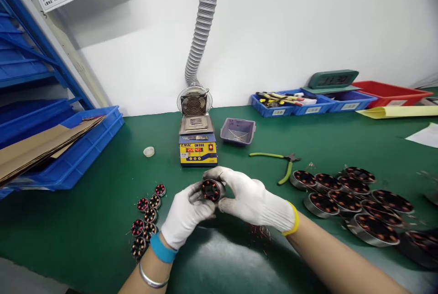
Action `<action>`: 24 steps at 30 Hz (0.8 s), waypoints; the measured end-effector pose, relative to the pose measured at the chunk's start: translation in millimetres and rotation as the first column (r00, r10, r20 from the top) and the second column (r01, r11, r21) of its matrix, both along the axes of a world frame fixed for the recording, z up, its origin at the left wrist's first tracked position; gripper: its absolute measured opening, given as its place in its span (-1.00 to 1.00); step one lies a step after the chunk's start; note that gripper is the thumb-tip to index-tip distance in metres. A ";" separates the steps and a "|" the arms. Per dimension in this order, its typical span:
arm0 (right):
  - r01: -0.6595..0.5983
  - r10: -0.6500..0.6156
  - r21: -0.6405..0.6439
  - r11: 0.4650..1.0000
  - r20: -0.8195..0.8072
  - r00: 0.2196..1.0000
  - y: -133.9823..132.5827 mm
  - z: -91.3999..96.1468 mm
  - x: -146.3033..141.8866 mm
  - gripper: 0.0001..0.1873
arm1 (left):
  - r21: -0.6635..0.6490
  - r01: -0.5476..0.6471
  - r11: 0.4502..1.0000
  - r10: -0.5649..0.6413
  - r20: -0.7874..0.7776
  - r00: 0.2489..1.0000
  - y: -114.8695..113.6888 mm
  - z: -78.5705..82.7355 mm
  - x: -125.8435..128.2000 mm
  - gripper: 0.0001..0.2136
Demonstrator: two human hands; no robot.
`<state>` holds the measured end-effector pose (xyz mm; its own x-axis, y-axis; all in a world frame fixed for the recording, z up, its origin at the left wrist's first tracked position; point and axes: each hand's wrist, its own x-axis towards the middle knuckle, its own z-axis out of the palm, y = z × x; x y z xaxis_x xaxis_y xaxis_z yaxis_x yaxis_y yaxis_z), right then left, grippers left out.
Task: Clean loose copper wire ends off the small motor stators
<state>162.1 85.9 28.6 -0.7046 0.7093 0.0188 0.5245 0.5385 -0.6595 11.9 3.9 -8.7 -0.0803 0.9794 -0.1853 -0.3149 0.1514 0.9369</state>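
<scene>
Both of my hands wear white knit gloves with darkened fingertips. Between them they hold a motor stator (211, 190), a metal ring with copper coils inside, its open face turned toward me. My left hand (188, 214) grips its left and lower side. My right hand (251, 198) curls round its top and right side. Just beyond stands a yellow and blue soldering pot (197, 151) with a lit red display. Several small stators (150, 215) lie left of my left hand. Larger stators (345, 200) are grouped to the right of my right hand.
Green-handled cutters (285, 159) lie open behind my right hand, near a purple tray (238, 130). Copper wire scraps (259, 231) lie below my right wrist. A grey hose (203, 24) rises behind the pot. Blue bins (273, 110) line the back; a blue crate (78, 148) stands left.
</scene>
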 end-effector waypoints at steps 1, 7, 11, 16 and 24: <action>0.027 -0.027 0.003 1.000 0.013 1.000 2.9 0.4 1.6 -0.43 | -0.020 -0.018 1.000 0.016 -0.090 0.996 -0.3 0.7 -1.6 -0.60; 0.118 -0.118 0.018 0.993 0.007 0.993 15.6 -1.6 8.8 -0.46 | 0.039 -0.249 0.968 0.250 -0.272 0.929 0.5 -0.7 -19.1 -0.81; 0.144 -0.142 0.031 0.989 -0.065 0.988 25.6 -7.3 10.2 -0.48 | 0.038 -0.466 0.884 0.467 -0.128 0.875 6.9 -7.6 -26.3 -0.67; 0.282 -0.293 0.160 0.946 0.048 0.955 45.0 -27.7 15.9 -0.52 | -0.080 -0.330 0.940 0.316 -0.149 0.937 11.1 -22.9 -9.1 -0.64; 0.178 -0.242 0.220 0.959 0.314 0.918 59.5 -48.6 16.4 -0.52 | -0.109 -0.175 0.979 0.133 -0.316 0.940 13.4 -39.0 6.5 -0.63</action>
<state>178.5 145.4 -20.0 -0.5274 0.8483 -0.0481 0.8112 0.4858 -0.3256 18.4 17.3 -47.7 -0.3012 0.9185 -0.2563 -0.0466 0.2543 0.9660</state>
